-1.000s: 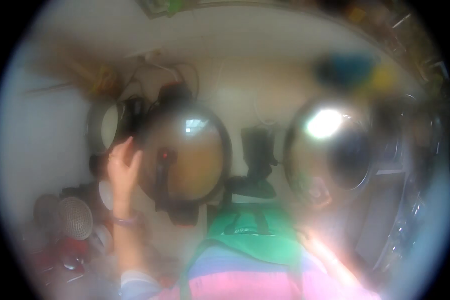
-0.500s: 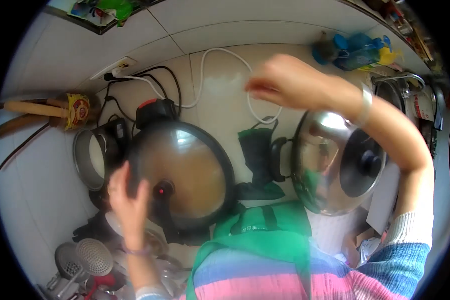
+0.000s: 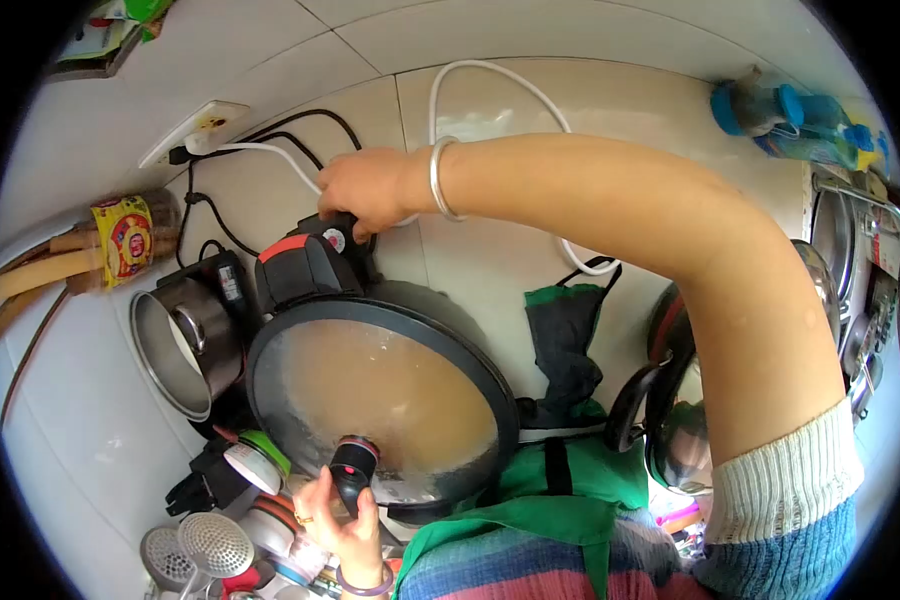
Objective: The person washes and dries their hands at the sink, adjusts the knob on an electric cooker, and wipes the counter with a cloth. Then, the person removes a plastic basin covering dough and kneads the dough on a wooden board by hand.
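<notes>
One hazy, black-rimmed glass lid (image 3: 390,385) has left fingers (image 3: 367,512) around its black knob (image 3: 353,470); right fingers (image 3: 340,195) pinch a black block (image 3: 338,248).

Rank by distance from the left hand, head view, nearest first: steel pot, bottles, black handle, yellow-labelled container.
From the left hand:
1. black handle, in its fingers
2. steel pot, left of the big pan
3. yellow-labelled container, far left
4. bottles, upper right
</notes>
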Action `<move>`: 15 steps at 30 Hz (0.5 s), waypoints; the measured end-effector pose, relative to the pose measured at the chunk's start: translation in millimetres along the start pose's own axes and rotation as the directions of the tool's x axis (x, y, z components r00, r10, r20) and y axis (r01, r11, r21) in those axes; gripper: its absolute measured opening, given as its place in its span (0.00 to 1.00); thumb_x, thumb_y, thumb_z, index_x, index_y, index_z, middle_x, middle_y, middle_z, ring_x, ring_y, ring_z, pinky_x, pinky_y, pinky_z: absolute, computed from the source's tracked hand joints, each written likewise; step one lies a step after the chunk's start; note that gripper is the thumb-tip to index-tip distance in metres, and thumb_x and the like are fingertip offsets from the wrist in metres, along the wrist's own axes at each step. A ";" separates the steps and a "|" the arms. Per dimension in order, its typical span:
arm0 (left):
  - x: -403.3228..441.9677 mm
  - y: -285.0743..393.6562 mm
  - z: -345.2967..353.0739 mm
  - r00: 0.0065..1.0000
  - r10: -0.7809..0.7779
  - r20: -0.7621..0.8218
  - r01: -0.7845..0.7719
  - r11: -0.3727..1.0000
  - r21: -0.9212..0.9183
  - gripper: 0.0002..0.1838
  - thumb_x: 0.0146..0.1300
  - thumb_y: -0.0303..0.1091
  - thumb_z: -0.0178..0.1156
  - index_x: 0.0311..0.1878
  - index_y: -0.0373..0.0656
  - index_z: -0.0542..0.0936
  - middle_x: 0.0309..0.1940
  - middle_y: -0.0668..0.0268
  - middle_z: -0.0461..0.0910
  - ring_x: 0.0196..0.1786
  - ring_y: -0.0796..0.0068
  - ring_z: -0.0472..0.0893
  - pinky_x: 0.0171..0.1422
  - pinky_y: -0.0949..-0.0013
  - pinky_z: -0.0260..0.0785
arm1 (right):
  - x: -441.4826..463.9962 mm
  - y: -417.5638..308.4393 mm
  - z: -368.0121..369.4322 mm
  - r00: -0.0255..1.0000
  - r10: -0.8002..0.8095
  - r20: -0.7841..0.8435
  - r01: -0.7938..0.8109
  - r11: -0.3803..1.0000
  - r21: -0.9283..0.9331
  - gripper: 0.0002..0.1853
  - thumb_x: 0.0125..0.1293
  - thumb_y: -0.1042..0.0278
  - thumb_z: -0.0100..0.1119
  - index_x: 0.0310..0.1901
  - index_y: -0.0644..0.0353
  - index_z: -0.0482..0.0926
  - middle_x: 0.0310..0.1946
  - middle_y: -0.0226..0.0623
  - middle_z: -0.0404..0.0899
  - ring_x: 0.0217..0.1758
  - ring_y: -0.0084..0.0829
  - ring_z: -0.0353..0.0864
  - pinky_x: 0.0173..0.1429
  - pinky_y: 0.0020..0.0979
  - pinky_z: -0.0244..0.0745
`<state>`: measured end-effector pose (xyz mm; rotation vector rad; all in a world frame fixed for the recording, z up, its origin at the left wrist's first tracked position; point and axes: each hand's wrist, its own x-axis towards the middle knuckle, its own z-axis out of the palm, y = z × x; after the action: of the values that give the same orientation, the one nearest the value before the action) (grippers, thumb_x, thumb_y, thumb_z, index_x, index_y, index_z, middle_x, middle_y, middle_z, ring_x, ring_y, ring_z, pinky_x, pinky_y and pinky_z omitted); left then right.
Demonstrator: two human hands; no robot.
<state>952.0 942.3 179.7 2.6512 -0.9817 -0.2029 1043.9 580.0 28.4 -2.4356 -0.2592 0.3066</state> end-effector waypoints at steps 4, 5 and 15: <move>-3.8 -1.6 2.4 0.996 -0.085 0.005 0.085 0.996 -0.028 0.27 0.50 0.38 0.70 0.53 0.35 0.77 0.39 0.59 0.73 0.42 0.61 0.72 0.50 0.60 0.66 | 15.5 5.4 11.0 0.995 -0.100 0.001 0.100 0.995 -0.004 0.24 0.52 0.62 0.70 0.53 0.48 0.80 0.48 0.34 0.74 0.59 0.38 0.69 0.61 0.38 0.69; -5.4 -2.2 2.8 0.995 -0.103 0.008 0.103 0.994 -0.036 0.28 0.50 0.38 0.70 0.53 0.35 0.77 0.39 0.59 0.73 0.43 0.61 0.72 0.51 0.60 0.65 | 17.0 5.6 11.9 0.995 -0.100 -0.004 0.100 0.995 -0.004 0.24 0.52 0.62 0.70 0.53 0.47 0.80 0.47 0.34 0.74 0.59 0.38 0.70 0.61 0.38 0.69; -6.7 -2.1 3.2 0.990 -0.140 0.012 0.140 0.989 -0.049 0.30 0.51 0.41 0.71 0.54 0.35 0.75 0.40 0.61 0.71 0.45 0.63 0.70 0.53 0.59 0.63 | 28.4 11.9 20.1 0.995 -0.096 -0.004 0.096 0.994 0.053 0.22 0.49 0.60 0.72 0.49 0.45 0.82 0.44 0.34 0.75 0.58 0.37 0.71 0.59 0.38 0.71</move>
<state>947.5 947.4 176.2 2.6773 -0.7824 -0.2659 1066.6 590.2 1.4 -2.3622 -0.3622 0.2653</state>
